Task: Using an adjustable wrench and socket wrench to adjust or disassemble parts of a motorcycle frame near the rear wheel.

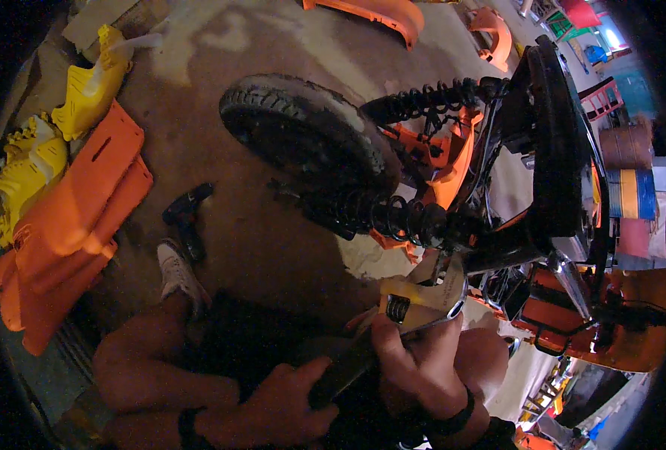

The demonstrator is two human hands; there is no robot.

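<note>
My left hand (280, 401) is wrapped around the dark handle of a large adjustable wrench (340, 367). My right hand (415, 356) grips that wrench near its pale metal head (421, 298), which has a black adjusting screw. The head is up against the lower end of a black coil-spring shock (415, 221) on a vehicle frame (543, 150); whether the jaws are around a fitting, I cannot tell. A black tire (288, 127) lies tilted beside the shock, with orange body parts (453, 180) behind it.
At left lie stacked orange panels (93, 195) and yellow molded parts (85, 97). A cordless drill (187, 221) lies on the floor beside my shoe (179, 277). More orange parts (366, 19) lie at the back; barrels (629, 191) stand at right.
</note>
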